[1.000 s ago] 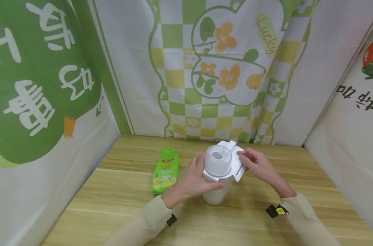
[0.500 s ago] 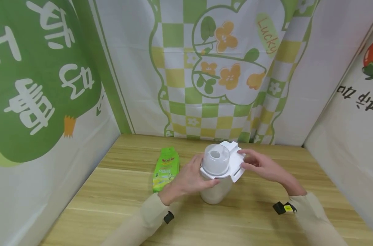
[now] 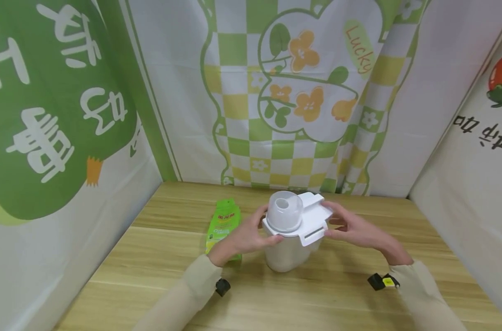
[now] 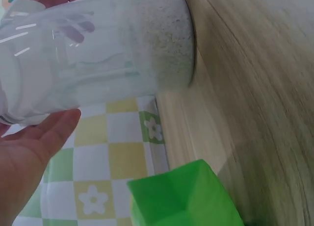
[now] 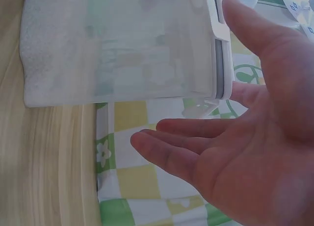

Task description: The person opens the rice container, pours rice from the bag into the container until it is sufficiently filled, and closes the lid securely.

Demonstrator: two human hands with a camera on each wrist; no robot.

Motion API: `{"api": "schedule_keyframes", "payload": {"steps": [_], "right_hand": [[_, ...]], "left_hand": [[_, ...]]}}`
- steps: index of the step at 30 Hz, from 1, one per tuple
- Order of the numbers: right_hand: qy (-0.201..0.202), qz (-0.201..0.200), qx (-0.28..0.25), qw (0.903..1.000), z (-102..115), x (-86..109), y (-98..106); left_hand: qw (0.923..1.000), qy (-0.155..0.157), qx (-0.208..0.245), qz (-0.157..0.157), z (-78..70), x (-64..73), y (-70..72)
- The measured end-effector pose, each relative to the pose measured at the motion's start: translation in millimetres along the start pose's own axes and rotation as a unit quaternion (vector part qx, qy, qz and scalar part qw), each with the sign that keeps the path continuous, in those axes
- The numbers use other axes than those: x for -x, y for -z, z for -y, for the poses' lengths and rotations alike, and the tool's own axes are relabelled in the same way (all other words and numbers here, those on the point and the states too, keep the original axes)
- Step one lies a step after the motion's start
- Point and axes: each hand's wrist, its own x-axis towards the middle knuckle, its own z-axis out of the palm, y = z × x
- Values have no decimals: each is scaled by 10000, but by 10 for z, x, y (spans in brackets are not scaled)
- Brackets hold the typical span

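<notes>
A translucent storage container stands upright on the table, with pale, grainy matter low inside it. Its white lid carries a clear dome-shaped cap at the left. My left hand grips the container's left end near the rim, thumb in front and fingers behind. At the lid's right end my right hand holds it between thumb and index finger. The other right fingers stretch out free below the lid in the right wrist view. Left of the container lies a green packet, partly behind my left forearm.
The wooden table ends at a back curtain with checks and flowers. Printed cloth walls rise on both sides. A dark wrist strap hangs by the right sleeve.
The container has turned, so its lid's right end swings toward the front and its left end has shifted left. My left hand moved left with it; my right thumb came round the lid's front corner.
</notes>
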Motion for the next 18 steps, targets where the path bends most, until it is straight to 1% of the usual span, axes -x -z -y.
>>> {"api": "schedule_keyframes", "payload": {"steps": [4, 8, 12, 15, 18], "right_hand": [[-1, 47, 5, 10000, 2, 13, -28], [12, -42, 5, 10000, 4, 13, -75], [-66, -114, -217, 9997, -2, -3, -147], [-103, -157, -358, 9992, -17, -6, -195], [-132, -281, -294, 9991, -22, -1, -222]], "left_hand": [[9989, -31, 442, 140, 62, -13, 45], [9975, 40, 618, 332, 97, -19, 102], [9971, -22, 625, 434, 139, -43, 162], [9975, -102, 495, 499, 159, -64, 196], [9974, -115, 460, 536, 159, -76, 222]]}}
